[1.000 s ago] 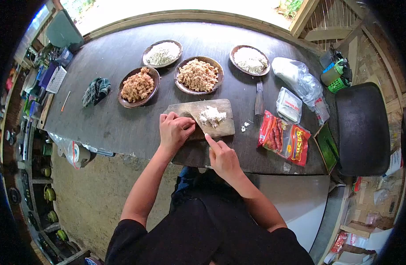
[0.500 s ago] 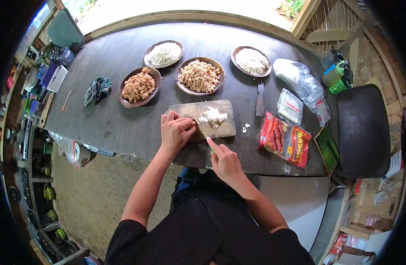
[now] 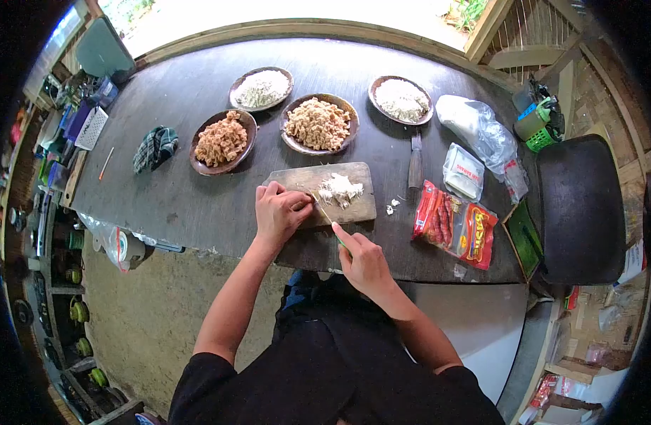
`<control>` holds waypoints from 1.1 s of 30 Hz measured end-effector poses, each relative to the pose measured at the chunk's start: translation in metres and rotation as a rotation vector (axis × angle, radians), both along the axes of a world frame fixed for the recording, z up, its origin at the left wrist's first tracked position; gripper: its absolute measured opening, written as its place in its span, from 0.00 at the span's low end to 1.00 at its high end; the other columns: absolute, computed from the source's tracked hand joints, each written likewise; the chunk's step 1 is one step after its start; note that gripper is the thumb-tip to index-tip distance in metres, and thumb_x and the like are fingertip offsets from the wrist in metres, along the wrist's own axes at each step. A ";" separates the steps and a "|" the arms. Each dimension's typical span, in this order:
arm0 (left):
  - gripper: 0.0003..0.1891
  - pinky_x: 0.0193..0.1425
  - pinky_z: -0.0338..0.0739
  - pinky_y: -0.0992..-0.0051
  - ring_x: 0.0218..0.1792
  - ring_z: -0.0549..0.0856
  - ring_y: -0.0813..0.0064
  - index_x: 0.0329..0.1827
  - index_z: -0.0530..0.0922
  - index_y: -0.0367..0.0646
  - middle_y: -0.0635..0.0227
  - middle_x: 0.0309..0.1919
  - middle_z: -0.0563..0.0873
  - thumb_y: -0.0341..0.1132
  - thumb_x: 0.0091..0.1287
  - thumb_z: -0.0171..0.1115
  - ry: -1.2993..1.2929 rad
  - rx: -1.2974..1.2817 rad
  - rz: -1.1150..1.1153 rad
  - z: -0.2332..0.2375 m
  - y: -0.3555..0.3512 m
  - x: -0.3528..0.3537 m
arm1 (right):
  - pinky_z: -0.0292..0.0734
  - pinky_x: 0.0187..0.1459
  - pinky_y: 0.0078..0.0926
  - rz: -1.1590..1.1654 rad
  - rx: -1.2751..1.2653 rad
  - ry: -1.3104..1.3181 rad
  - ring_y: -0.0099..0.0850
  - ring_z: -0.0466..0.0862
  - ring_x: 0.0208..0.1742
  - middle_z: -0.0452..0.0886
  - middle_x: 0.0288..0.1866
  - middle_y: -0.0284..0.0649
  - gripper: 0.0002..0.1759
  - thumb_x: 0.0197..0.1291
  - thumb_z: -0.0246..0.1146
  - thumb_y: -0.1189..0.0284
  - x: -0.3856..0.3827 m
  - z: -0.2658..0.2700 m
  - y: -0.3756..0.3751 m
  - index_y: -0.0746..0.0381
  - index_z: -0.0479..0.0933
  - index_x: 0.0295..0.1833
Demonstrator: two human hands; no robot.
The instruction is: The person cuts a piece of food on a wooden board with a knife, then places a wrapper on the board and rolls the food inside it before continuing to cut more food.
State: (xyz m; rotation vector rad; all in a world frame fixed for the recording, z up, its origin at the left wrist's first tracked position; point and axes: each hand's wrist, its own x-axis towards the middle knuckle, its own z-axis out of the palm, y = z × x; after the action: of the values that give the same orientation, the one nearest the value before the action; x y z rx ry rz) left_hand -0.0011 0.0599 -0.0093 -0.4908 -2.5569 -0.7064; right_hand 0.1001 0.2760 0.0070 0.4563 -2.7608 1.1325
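Note:
My right hand (image 3: 363, 258) is closed round the handle of a small knife (image 3: 325, 213), whose blade points up and left over the wooden cutting board (image 3: 361, 207). At the board's left side my left hand (image 3: 281, 212) has its fingers bent and pressed together beside the blade. Whatever it pinches is hidden under the fingers. To the right of the blade lies a small pile of chopped white pieces (image 3: 341, 188) on the board. A few white scraps (image 3: 391, 206) have fallen on the table to the right.
Beyond the board stand two bowls of brown crumbly food (image 3: 223, 142) (image 3: 318, 124) and two plates of white shreds (image 3: 262, 88) (image 3: 400, 99). On the right lie a cleaver (image 3: 415, 161), a red sausage packet (image 3: 453, 225) and plastic bags (image 3: 479, 131). A checked cloth (image 3: 155, 149) lies left.
Both hands and the knife stay in nearly the same place. The whole view has shifted very slightly; nothing has visibly been picked up or put down.

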 end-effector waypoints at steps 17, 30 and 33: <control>0.05 0.52 0.67 0.69 0.37 0.80 0.74 0.30 0.91 0.57 0.82 0.29 0.90 0.43 0.55 0.76 0.035 -0.072 -0.029 0.010 0.002 0.002 | 0.81 0.37 0.47 -0.026 0.027 -0.011 0.50 0.85 0.33 0.79 0.34 0.48 0.31 0.65 0.65 0.79 -0.001 0.004 -0.005 0.57 0.76 0.75; 0.05 0.52 0.67 0.68 0.37 0.79 0.74 0.31 0.91 0.57 0.82 0.28 0.90 0.44 0.56 0.76 0.068 -0.034 -0.046 0.011 0.002 0.001 | 0.83 0.35 0.49 -0.039 0.025 0.036 0.49 0.85 0.31 0.78 0.34 0.47 0.30 0.68 0.63 0.77 -0.006 -0.009 -0.006 0.58 0.74 0.77; 0.05 0.52 0.67 0.68 0.37 0.79 0.74 0.31 0.91 0.57 0.82 0.30 0.91 0.43 0.56 0.76 0.052 -0.063 -0.045 0.011 0.000 0.002 | 0.83 0.35 0.49 -0.035 -0.002 0.049 0.50 0.85 0.31 0.78 0.34 0.47 0.30 0.68 0.63 0.77 -0.001 -0.003 -0.005 0.57 0.74 0.76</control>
State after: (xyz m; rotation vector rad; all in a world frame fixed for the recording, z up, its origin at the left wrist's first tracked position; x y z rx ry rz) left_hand 0.0004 0.0597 0.0020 -0.5818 -2.5324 -0.6225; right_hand 0.0993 0.2712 0.0039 0.4281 -2.7145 1.1016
